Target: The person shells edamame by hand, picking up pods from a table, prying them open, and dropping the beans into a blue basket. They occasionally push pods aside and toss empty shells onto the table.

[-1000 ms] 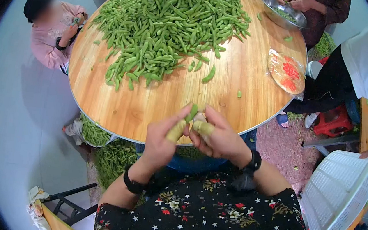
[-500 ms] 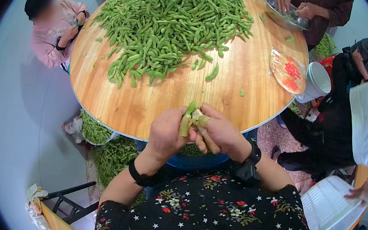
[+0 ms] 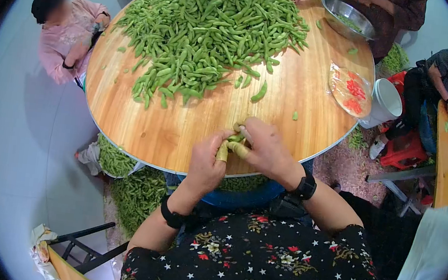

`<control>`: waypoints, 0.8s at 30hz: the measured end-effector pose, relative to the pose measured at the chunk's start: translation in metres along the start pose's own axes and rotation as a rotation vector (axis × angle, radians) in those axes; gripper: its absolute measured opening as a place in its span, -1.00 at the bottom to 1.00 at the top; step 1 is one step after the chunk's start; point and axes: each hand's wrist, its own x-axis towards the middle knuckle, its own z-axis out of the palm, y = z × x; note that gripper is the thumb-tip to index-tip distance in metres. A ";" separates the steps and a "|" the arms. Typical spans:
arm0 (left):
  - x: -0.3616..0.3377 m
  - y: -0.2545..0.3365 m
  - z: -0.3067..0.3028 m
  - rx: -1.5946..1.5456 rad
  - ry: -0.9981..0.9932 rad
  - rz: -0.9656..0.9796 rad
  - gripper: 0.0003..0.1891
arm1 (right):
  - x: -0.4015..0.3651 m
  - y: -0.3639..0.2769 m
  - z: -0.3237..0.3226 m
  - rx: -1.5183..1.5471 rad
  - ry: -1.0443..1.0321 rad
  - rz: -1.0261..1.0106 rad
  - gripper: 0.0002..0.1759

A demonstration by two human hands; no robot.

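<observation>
My left hand and my right hand meet over the near edge of the round wooden table. Between their fingertips is a green pod, partly covered by the fingers. Yellowish-green covers wrap my thumbs. A large heap of green pods lies on the far side of the table, and a single loose pod rests in front of it. Below my hands, a blue tub with green beans in it shows under the table edge.
A metal bowl, a plastic-wrapped disc and a white bucket are at right. One person sits left, another at the far right side, another farther right. Pods cover the floor at lower left.
My hands have shifted slightly, with the fingertips now together around the pod. The far co-worker's hand has moved from the bowl to the heap. The person in white with the basket has moved down and away.
</observation>
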 end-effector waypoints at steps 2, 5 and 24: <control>-0.002 0.001 0.002 0.027 0.014 0.011 -0.74 | -0.001 -0.002 0.003 0.048 0.022 0.001 -0.75; -0.005 0.000 0.010 0.058 0.051 0.022 -0.73 | 0.002 0.000 0.009 0.078 0.081 -0.033 -0.76; -0.042 0.017 -0.065 0.191 0.107 -0.287 -0.78 | -0.007 -0.001 -0.015 0.062 -0.142 -0.107 -0.86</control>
